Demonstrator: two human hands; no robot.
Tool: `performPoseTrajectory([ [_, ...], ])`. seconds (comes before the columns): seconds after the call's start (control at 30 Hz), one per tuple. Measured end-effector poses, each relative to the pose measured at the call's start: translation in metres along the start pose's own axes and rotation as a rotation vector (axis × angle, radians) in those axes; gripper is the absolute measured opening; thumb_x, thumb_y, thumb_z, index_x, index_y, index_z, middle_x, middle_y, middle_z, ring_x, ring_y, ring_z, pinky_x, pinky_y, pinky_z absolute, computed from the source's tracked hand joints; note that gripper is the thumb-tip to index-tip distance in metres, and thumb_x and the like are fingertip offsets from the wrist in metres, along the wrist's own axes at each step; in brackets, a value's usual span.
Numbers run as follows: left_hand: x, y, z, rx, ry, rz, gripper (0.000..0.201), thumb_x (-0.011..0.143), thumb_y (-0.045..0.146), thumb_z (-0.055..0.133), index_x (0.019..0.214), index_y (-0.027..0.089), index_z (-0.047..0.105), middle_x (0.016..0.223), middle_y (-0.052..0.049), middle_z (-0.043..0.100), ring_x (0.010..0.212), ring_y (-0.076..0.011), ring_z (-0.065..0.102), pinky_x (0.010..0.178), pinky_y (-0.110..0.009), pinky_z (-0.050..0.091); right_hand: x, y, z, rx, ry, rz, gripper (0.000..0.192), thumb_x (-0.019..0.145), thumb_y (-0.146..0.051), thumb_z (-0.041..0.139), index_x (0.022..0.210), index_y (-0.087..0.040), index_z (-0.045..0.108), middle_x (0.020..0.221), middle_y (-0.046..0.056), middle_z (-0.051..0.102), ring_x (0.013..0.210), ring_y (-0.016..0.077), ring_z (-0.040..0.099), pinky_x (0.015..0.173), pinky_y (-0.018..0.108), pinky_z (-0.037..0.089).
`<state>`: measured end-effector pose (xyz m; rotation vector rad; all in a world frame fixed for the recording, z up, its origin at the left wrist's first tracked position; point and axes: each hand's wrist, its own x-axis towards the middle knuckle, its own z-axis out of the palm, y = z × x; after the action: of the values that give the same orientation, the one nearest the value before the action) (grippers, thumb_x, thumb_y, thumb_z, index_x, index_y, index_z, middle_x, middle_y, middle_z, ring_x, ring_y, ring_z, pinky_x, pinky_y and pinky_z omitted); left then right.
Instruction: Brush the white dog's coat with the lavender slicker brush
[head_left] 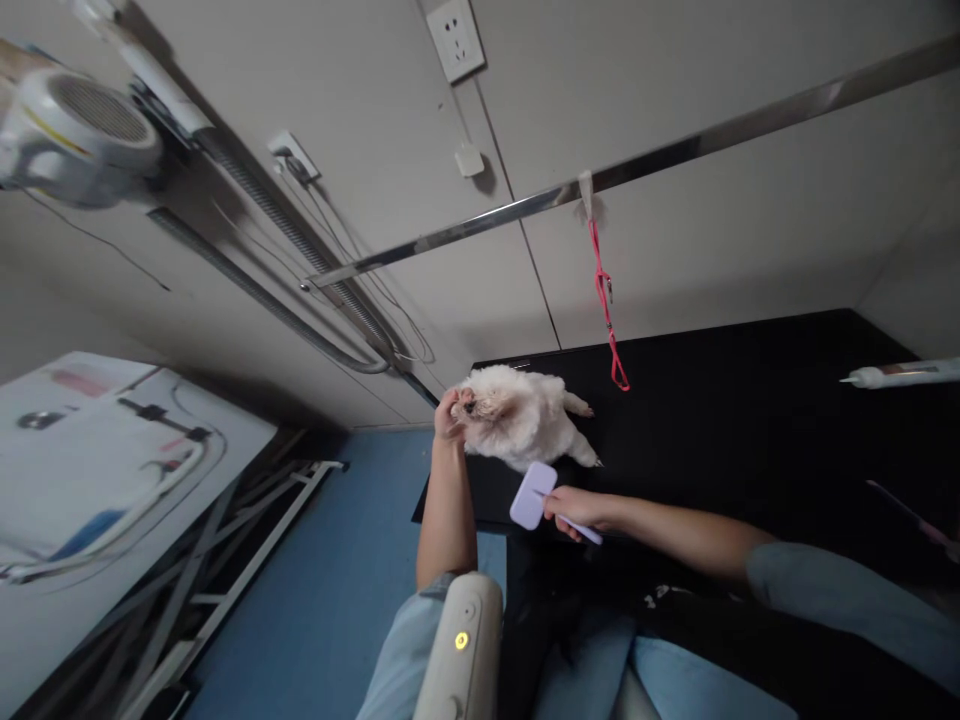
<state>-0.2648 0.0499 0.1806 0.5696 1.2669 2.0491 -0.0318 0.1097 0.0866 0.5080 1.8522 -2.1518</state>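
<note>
**Two hands on one small dog, brush at its flank**

One black surface (750, 420) fills the right half of the view, set against a pale wall. Above it runs a metal bar (675, 150), with a red leash (604, 300) hanging from it down toward the surface, loose end near the dog.

White fluffy dog (521, 415) stands at the surface's near-left corner, head turned to the left edge.

Left hand (448, 415): at the dog's muzzle, fingers closed around the snout or chin; exact contact is hard to tell under the fur. Forearm runs straight up from the lower frame.

Right hand (577, 508): fingers clamped on the handle of a lilac slicker brush (532, 495). Brush head lies just below the dog's body, touching or just short of the fur; cannot tell which.

A white dryer nozzle (459, 640) with a lit yellow indicator sits at the bottom of the view, between the forearms. Floor is blue.
</note>
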Motion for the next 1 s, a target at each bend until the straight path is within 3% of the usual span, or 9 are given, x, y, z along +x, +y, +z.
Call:
performPoseTrajectory([
  [0.17,-0.001,0.000,0.001,0.002,-0.013,-0.017,0.048,0.083,0.045,0.065,0.049,0.018,0.044,0.048,0.002,0.048,0.040,-0.0107,0.049,0.044,-0.024,0.045,0.001,-0.024,-0.002,0.230,0.042,-0.285,0.023,0.095,-0.039,0.056,0.084,-0.019,0.049,0.062,-0.005,0.059,0.046,0.0065,0.052,0.046,0.018,0.041],
  [0.33,-0.005,-0.001,0.001,-0.027,-0.023,-0.004,0.046,0.078,0.039,0.069,0.048,0.018,0.042,0.049,0.002,0.049,0.043,-0.0110,0.053,0.043,-0.023,0.046,-0.003,-0.029,0.004,0.311,0.088,-0.168,0.027,0.098,-0.042,0.048,0.082,-0.020,0.046,0.050,-0.011,0.043,0.035,0.0039,0.033,0.037,0.016,0.028],
  [0.43,-0.004,-0.001,0.002,-0.027,-0.044,-0.028,0.044,0.077,0.038,0.069,0.049,0.018,0.042,0.048,0.002,0.049,0.041,-0.0107,0.051,0.043,-0.024,0.046,-0.007,-0.034,0.003,0.263,0.038,-0.247,0.024,0.097,-0.042,0.052,0.088,-0.020,0.049,0.053,-0.011,0.045,0.037,0.0039,0.035,0.037,0.016,0.029],
  [0.53,-0.003,0.001,0.005,-0.041,-0.018,-0.002,0.046,0.077,0.037,0.068,0.048,0.018,0.039,0.047,0.003,0.048,0.040,-0.0087,0.048,0.043,-0.021,0.044,-0.006,-0.033,0.000,0.147,0.160,-0.291,0.022,0.096,-0.040,0.053,0.086,-0.020,0.048,0.051,-0.011,0.044,0.037,0.0044,0.036,0.037,0.016,0.028],
  [0.67,-0.004,0.004,0.010,-0.017,-0.033,-0.020,0.048,0.074,0.038,0.073,0.047,0.017,0.039,0.047,0.003,0.048,0.039,-0.0072,0.046,0.041,-0.020,0.041,-0.008,-0.020,0.005,0.018,0.138,-0.102,0.023,0.098,-0.037,0.048,0.083,-0.020,0.046,0.048,-0.011,0.042,0.035,0.0048,0.034,0.035,0.017,0.027],
  [0.77,-0.006,0.004,0.013,0.010,-0.079,-0.072,0.044,0.075,0.041,0.073,0.051,0.017,0.046,0.047,0.003,0.049,0.041,-0.0103,0.052,0.044,-0.023,0.045,-0.011,-0.026,0.008,-0.025,0.052,-0.221,0.022,0.096,-0.039,0.052,0.087,-0.019,0.051,0.050,-0.010,0.047,0.037,0.0046,0.039,0.037,0.016,0.029],
  [0.83,-0.006,0.004,0.014,0.016,-0.087,-0.091,0.044,0.078,0.043,0.071,0.052,0.017,0.047,0.046,0.003,0.049,0.041,-0.0119,0.053,0.045,-0.024,0.046,-0.010,-0.031,0.008,0.000,0.104,-0.347,0.021,0.095,-0.040,0.054,0.088,-0.020,0.050,0.051,-0.010,0.047,0.039,0.0044,0.040,0.038,0.015,0.030],
  [0.9,-0.006,0.003,0.013,0.007,-0.072,-0.067,0.045,0.079,0.042,0.070,0.050,0.017,0.046,0.045,0.003,0.048,0.039,-0.0107,0.051,0.044,-0.024,0.044,-0.008,-0.028,0.009,0.032,0.172,-0.284,0.022,0.097,-0.038,0.052,0.084,-0.020,0.047,0.048,-0.011,0.044,0.037,0.0045,0.037,0.037,0.015,0.027],
  [1.0,-0.004,0.003,0.011,-0.013,-0.051,-0.012,0.045,0.074,0.039,0.073,0.048,0.017,0.044,0.045,0.004,0.049,0.037,-0.0079,0.047,0.041,-0.021,0.041,-0.006,-0.016,0.013,0.050,0.095,-0.023,0.024,0.098,-0.036,0.048,0.079,-0.020,0.047,0.046,-0.010,0.042,0.033,0.0050,0.033,0.035,0.017,0.025],
])
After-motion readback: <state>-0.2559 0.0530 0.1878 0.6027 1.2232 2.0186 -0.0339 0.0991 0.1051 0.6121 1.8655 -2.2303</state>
